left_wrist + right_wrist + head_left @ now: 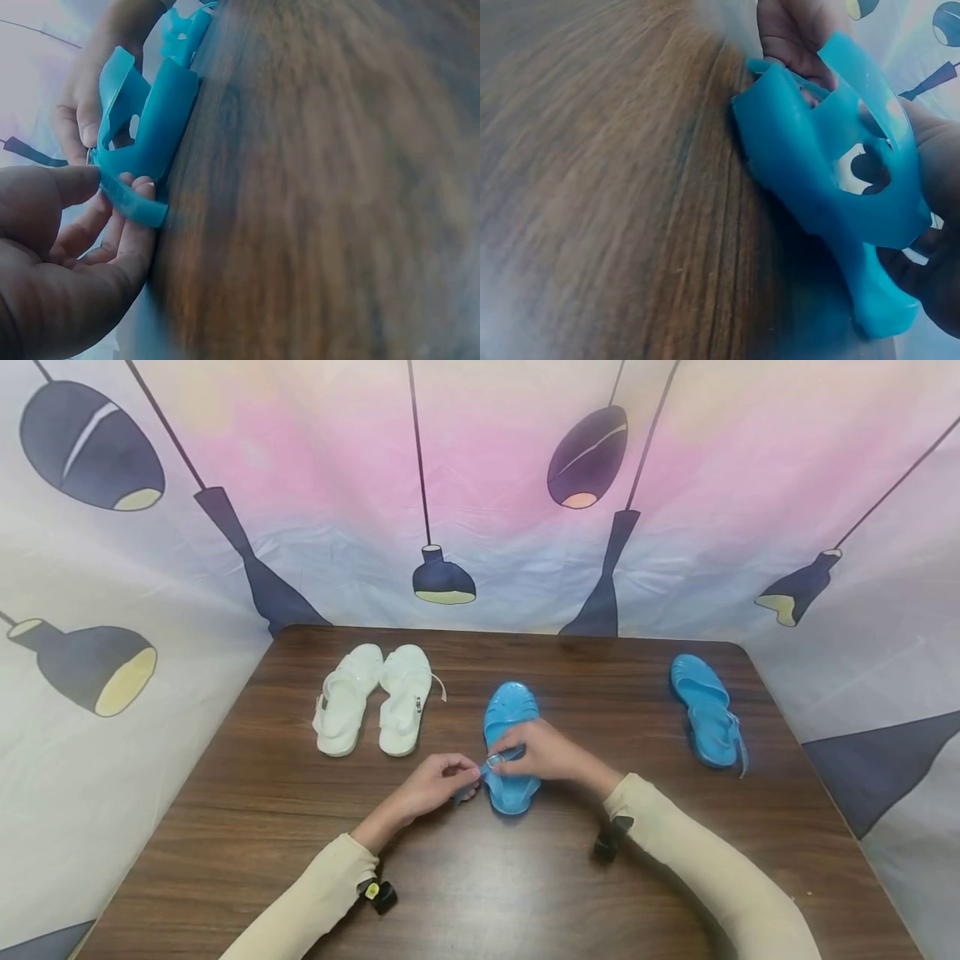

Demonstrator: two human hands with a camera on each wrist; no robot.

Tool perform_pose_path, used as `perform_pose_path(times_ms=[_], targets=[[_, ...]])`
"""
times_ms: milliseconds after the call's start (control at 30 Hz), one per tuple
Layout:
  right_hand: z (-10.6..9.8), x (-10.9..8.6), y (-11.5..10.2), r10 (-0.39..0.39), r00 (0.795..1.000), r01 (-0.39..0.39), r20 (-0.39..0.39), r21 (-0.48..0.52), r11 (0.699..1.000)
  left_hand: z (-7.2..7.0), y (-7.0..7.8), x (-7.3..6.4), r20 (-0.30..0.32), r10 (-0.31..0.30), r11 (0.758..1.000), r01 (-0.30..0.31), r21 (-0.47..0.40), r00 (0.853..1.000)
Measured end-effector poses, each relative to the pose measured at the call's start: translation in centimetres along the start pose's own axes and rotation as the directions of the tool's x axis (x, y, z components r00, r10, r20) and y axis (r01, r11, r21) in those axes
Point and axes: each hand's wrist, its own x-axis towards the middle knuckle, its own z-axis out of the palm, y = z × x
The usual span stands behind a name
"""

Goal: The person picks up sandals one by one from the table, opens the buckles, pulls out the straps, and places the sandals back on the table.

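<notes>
A blue sandal (513,705) sits in the middle of the tabletop (480,893), toe to the far side, heel to the near side. The person's left hand (431,787), just left of its heel, pinches the loose strap (139,204) between thumb and fingers; the free end pokes out past the fingertips. The right hand (551,752) reaches in from the right, thumb and fingers pinching the buckle (495,761) at the sandal's left side. That hand lies across the sandal and hides much of its middle from above.

Close by on the far left, two white sandals stand side by side, toes far. The left one (347,697) leans its toe to the right, almost against its mate; the right one (403,706) has a thin strap sticking out on its right. They stand beyond the left hand, apart from it. Well over to the right, near the far corner, is another blue sandal (705,714), its strap hanging loose along the right of the heel.

Both arms wear pale sleeves (697,839), each with a small black device (382,896) at the wrist. Behind the far edge hangs a cloth (495,468) printed with dark lamps.
</notes>
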Motion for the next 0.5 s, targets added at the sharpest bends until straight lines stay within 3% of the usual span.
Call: perform_pose_path(times_ms=[367,500], targets=[[0.8,-0.2,0.4,-0.059,0.994,0.056,-0.090,-0.035,0.998,0.6,0.4,0.8,-0.056,-0.068,0.992,0.061,-0.108,0.996],[1.0,-0.2,0.5,-0.087,0.991,0.085,-0.098,-0.019,0.996,0.8,0.4,1.1,-0.067,-0.061,0.992,0.053,-0.115,0.996]])
